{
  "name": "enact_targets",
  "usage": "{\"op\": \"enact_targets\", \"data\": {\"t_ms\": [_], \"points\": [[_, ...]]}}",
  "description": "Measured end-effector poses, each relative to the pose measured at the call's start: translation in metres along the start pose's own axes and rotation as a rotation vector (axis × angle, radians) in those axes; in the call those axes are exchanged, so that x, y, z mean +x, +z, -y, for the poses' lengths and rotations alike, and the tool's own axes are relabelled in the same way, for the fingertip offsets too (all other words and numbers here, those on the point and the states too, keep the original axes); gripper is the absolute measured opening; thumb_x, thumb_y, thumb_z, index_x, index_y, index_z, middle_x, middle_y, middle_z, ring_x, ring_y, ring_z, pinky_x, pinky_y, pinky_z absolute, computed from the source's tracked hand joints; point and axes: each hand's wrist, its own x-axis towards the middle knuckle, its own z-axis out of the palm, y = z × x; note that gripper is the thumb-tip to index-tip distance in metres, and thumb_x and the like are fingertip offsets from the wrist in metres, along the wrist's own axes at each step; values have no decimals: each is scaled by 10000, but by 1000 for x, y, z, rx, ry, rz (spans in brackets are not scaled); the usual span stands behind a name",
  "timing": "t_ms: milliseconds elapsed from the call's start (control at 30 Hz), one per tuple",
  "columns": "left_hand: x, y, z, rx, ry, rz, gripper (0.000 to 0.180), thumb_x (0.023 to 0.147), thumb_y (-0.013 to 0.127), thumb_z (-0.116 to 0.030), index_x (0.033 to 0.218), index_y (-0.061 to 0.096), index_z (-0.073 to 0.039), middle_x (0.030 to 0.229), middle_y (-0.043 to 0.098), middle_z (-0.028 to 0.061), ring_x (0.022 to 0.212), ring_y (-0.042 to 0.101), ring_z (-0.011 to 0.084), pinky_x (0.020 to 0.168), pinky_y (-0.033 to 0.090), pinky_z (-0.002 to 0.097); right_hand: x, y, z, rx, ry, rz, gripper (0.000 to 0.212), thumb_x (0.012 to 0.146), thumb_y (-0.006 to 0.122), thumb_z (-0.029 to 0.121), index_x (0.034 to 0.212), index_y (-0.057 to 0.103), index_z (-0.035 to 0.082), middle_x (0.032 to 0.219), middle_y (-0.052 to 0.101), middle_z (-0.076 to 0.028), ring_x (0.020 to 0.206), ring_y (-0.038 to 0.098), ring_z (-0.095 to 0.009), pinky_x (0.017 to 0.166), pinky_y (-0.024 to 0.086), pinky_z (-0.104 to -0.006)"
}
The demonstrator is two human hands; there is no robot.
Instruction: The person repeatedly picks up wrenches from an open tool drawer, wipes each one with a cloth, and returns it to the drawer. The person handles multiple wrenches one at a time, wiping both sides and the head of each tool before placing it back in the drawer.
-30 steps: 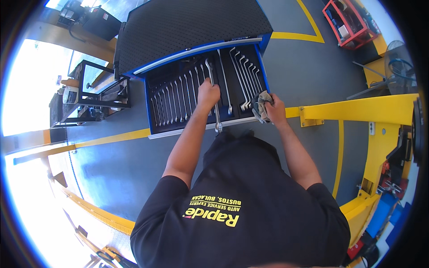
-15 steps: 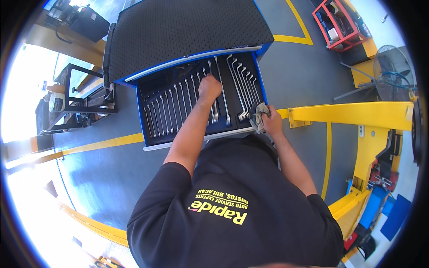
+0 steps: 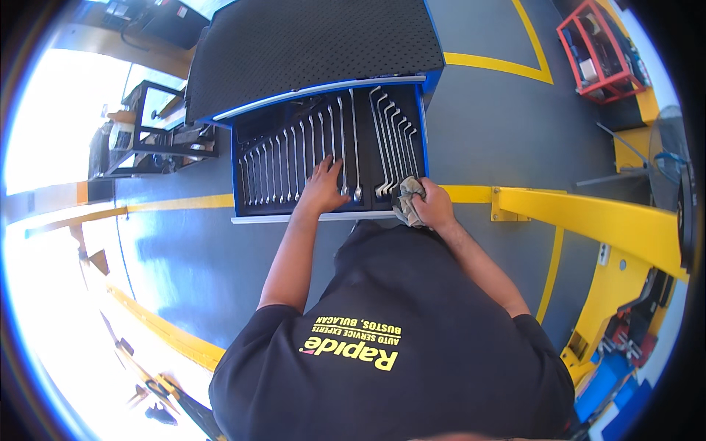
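An open drawer point(image 3: 294, 218) of a blue tool cabinet holds a row of combination wrenches point(image 3: 288, 163), graded by length in a black liner. At its right side lie several offset ring wrenches point(image 3: 393, 143). My left hand point(image 3: 322, 187) rests over the longer combination wrenches with its fingers spread, gripping nothing; it covers the lower parts of some of them. At the drawer's front right corner, my right hand point(image 3: 434, 203) is closed around a crumpled greyish cloth point(image 3: 409, 200).
The cabinet's black dimpled top point(image 3: 316, 48) is beyond the drawer. A yellow lift arm point(image 3: 588, 213) reaches in from the right. A red cart point(image 3: 601, 55) stands far right, near a fan point(image 3: 668, 143). A black metal frame point(image 3: 151, 132) is at the left.
My left hand has come back toward the drawer's front and left, and its closed fingers have spread. My right hand, still holding the cloth, has shifted slightly left.
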Motion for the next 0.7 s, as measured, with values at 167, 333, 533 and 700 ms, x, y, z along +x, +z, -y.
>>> {"op": "enact_targets", "data": {"t_ms": [167, 333, 533, 700], "points": [[-26, 19, 6, -14, 33, -106, 932, 708, 938, -265, 1541, 529, -187, 1652, 399, 74, 1494, 386, 348, 1186, 398, 536, 17, 1, 4, 68, -138, 215, 283, 863, 627, 162, 1103, 659, 16, 974, 724, -251, 956, 685, -476, 828, 544, -541], [-25, 25, 13, 69, 175, -187, 896, 735, 918, -297, 1538, 536, -186, 1669, 398, 31, 1540, 340, 319, 1211, 342, 553, 21, 22, 7, 43, 0, 306, 353, 850, 635, 160, 1169, 651, 11, 1037, 734, -269, 1007, 695, -471, 885, 557, -525], [-14, 26, 27, 147, 218, -150, 845, 769, 886, -351, 1525, 544, -189, 1663, 430, -11, 1593, 279, 275, 1245, 242, 592, 21, 30, 1, 9, 13, 298, 404, 850, 644, 167, 1222, 637, 10, 1058, 733, -279, 1027, 697, -474, 897, 565, -513], [-15, 34, 36, 87, 233, -152, 889, 748, 896, -338, 1544, 527, -197, 1680, 412, 10, 1594, 287, 262, 1247, 224, 607, 19, 34, 5, -27, -33, 210, 429, 853, 640, 169, 1227, 648, -41, 1058, 739, -278, 1034, 703, -465, 907, 569, -478]]}}
